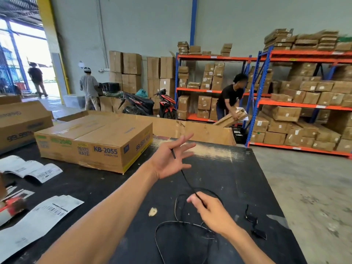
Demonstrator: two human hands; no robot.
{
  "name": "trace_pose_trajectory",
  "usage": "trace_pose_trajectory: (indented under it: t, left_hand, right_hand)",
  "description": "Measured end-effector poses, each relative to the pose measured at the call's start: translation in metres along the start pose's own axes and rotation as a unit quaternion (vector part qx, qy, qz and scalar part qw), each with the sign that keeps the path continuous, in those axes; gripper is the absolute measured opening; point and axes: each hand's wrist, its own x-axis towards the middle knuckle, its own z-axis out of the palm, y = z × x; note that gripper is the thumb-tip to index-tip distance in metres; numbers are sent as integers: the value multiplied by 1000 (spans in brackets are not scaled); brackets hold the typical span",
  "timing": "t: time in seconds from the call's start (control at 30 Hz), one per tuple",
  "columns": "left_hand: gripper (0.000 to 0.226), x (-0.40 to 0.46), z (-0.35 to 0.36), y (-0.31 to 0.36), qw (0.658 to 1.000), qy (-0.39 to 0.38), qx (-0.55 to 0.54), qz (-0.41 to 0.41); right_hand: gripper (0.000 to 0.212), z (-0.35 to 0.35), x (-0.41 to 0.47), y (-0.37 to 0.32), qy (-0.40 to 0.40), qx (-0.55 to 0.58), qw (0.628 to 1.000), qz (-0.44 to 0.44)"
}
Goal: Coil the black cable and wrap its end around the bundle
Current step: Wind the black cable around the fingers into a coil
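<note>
The black cable (187, 182) runs taut between my two hands above the black table (238, 178). My left hand (171, 159) is held out with the palm up and fingers spread, and the cable's end is pinched at the base of the fingers. My right hand (211, 212) is nearer to me and grips the cable between thumb and fingers. Below the right hand, the rest of the cable lies in loose, uneven loops on the table.
A flat cardboard box marked KB-2055 (95, 143) lies at the table's left. Printed shipping labels (34, 223) lie at the near left. Small black scraps (255, 225) rest to the right. Beyond are shelves of boxes (304, 103), parked scooters and three people.
</note>
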Motion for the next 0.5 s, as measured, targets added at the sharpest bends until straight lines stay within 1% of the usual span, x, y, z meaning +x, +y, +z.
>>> trace_pose_trajectory:
  t: [0.1, 0.2, 0.3, 0.4, 0.47, 0.5]
  left_hand:
    - [65, 0, -14, 15, 999, 21, 43, -4]
    - [63, -5, -29, 23, 996, 23, 84, -28]
    - [58, -12, -40, 20, 992, 39, 95, -69]
    - [49, -18, -44, 8, 989, 54, 85, -109]
    - [46, -19, -46, -1, 988, 40, 75, -132]
    - [43, -20, -45, -5, 987, 23, 66, -143]
  right_hand:
    - [40, -5, -6, 0, -5, 19, 1000, 22]
    - [35, -15, -10, -8, 4, 44, 999, 8]
    - [27, -34, -4, -29, 42, 119, 992, -16]
    - [22, -65, 9, -57, 107, 239, 965, -22]
    - [22, -86, 20, -72, 121, 336, 934, -15]
    - [22, -93, 26, -78, 117, 367, 923, -15]
